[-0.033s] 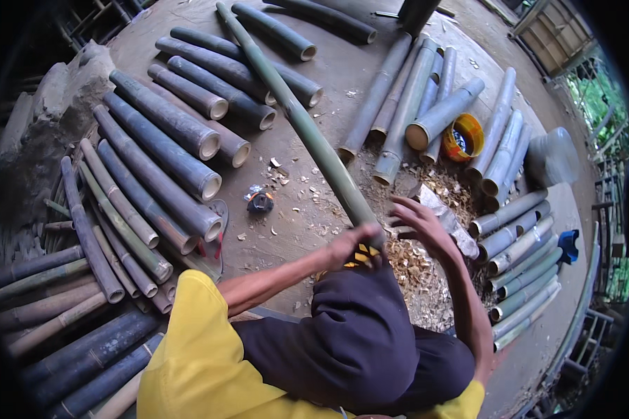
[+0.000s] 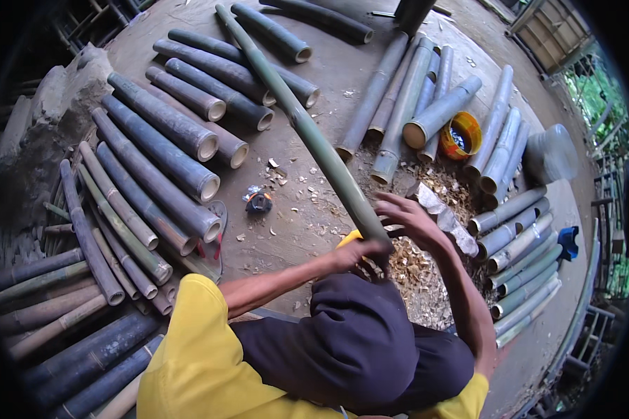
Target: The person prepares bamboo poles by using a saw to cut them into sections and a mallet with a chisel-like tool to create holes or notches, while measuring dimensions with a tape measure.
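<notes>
A long green bamboo pole [image 2: 314, 136] slants from the far middle down to my lap, its near end above my dark trouser knee. My left hand [image 2: 356, 257] is closed round that near end. Just right of the pole, my right hand [image 2: 407, 218] is raised with its fingers apart; whether the fingertips touch the pole I cannot tell. Behind my left hand a yellow object [image 2: 349, 238] shows in part, its kind hidden. Wood shavings [image 2: 412, 276] are heaped on the floor beneath my right forearm.
Several dark bamboo lengths [image 2: 164, 129] lie at the left, others [image 2: 405, 115] at the far right. More cut pieces [image 2: 517, 241] line the right side by a pale stone block [image 2: 444, 216]. An orange-yellow bucket [image 2: 461, 136] and a small black object [image 2: 258, 202] stand on the floor.
My right hand has shifted slightly left, closer to the pole. The pole's near end and my left hand have dropped a little, and the yellow object now shows behind that hand.
</notes>
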`<control>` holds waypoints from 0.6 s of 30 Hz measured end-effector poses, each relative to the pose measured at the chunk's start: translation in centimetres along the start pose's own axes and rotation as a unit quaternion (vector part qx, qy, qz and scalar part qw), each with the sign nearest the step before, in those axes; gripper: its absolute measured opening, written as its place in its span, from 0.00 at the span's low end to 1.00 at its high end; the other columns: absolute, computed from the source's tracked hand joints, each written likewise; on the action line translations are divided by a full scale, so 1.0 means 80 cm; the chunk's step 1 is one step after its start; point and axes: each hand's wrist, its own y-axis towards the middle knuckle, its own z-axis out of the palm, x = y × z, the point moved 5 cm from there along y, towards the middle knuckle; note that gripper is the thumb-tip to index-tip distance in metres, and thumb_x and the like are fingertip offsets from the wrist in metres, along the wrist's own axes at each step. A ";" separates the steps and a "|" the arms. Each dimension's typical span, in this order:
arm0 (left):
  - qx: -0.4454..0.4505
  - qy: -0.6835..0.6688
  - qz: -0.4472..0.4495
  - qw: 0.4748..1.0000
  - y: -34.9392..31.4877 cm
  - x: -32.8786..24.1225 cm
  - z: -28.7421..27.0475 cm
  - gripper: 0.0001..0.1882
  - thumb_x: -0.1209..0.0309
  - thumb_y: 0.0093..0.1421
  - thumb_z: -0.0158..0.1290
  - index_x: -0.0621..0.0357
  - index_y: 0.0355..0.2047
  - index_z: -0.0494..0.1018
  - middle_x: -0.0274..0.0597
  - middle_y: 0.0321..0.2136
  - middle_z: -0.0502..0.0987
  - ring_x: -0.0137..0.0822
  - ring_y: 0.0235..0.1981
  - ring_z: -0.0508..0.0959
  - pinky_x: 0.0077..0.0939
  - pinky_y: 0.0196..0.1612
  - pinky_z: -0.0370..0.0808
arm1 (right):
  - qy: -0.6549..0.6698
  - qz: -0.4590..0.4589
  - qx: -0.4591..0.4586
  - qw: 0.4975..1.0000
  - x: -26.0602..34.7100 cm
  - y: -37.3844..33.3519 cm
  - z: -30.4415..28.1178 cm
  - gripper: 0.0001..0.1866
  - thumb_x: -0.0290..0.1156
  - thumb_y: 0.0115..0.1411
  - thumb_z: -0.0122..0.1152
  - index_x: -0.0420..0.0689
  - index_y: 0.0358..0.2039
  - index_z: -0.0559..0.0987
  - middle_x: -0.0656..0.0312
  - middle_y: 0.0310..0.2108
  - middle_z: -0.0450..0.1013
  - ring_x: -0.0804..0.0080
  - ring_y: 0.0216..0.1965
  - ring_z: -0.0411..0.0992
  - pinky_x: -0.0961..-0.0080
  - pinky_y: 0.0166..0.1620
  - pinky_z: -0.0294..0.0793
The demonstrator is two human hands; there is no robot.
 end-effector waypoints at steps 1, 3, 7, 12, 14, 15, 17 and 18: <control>0.057 0.162 -0.029 0.985 -0.003 0.001 0.011 0.26 0.48 0.54 0.51 0.63 0.36 0.74 0.47 0.30 0.77 0.38 0.32 0.78 0.31 0.35 0.74 | -0.031 0.015 0.037 0.999 -0.006 0.015 0.015 0.36 0.49 0.53 0.61 0.39 0.55 0.66 0.52 0.41 0.73 0.68 0.39 0.72 0.70 0.40 0.72; 0.171 0.487 0.003 0.857 -0.013 -0.018 0.039 0.29 0.47 0.55 0.51 0.67 0.37 0.75 0.50 0.32 0.78 0.40 0.34 0.78 0.31 0.37 0.74 | -0.230 -0.025 0.050 0.972 -0.013 0.013 0.018 0.35 0.46 0.48 0.63 0.38 0.52 0.67 0.48 0.40 0.73 0.62 0.39 0.72 0.68 0.41 0.71; 0.038 0.428 0.011 0.903 0.004 -0.010 -0.073 0.24 0.60 0.53 0.55 0.70 0.43 0.72 0.48 0.38 0.77 0.40 0.36 0.78 0.28 0.41 0.75 | -0.298 0.043 -0.086 0.950 -0.037 -0.099 -0.015 0.34 0.37 0.46 0.66 0.42 0.50 0.60 0.42 0.29 0.71 0.51 0.31 0.72 0.59 0.35 0.71; -0.050 -0.311 0.126 0.941 0.006 -0.077 -0.171 0.26 0.61 0.54 0.57 0.60 0.50 0.66 0.46 0.40 0.76 0.42 0.38 0.78 0.37 0.45 0.77 | -0.374 0.075 -0.202 0.902 -0.104 -0.280 -0.013 0.27 0.33 0.45 0.64 0.41 0.44 0.65 0.44 0.27 0.70 0.42 0.30 0.70 0.56 0.34 0.68; -0.075 -0.339 0.218 0.912 0.041 -0.120 -0.162 0.25 0.60 0.52 0.60 0.57 0.46 0.67 0.43 0.33 0.75 0.41 0.32 0.77 0.41 0.41 0.77 | -0.360 0.150 -0.242 0.889 -0.128 -0.346 0.004 0.23 0.36 0.47 0.64 0.40 0.41 0.67 0.45 0.28 0.70 0.42 0.31 0.70 0.53 0.35 0.68; -0.073 -0.340 0.210 0.914 0.069 -0.124 -0.161 0.25 0.60 0.52 0.60 0.57 0.46 0.67 0.43 0.33 0.75 0.41 0.32 0.77 0.41 0.41 0.77 | -0.352 0.167 -0.256 0.885 -0.144 -0.362 0.009 0.23 0.36 0.47 0.63 0.40 0.40 0.67 0.45 0.28 0.70 0.42 0.31 0.70 0.53 0.35 0.68; -0.213 -0.286 0.188 0.915 0.107 -0.124 -0.176 0.22 0.60 0.50 0.62 0.54 0.39 0.67 0.41 0.28 0.73 0.40 0.27 0.75 0.42 0.36 0.76 | -0.336 0.168 -0.292 0.880 -0.177 -0.381 0.024 0.21 0.36 0.48 0.63 0.40 0.39 0.68 0.46 0.28 0.70 0.42 0.31 0.70 0.54 0.35 0.68; -0.219 -0.280 0.165 0.920 0.112 -0.108 -0.170 0.20 0.60 0.49 0.63 0.54 0.36 0.67 0.40 0.26 0.73 0.39 0.26 0.75 0.40 0.34 0.76 | -0.336 0.160 -0.316 0.873 -0.194 -0.388 0.030 0.21 0.37 0.48 0.63 0.40 0.39 0.69 0.46 0.27 0.70 0.42 0.31 0.70 0.54 0.35 0.68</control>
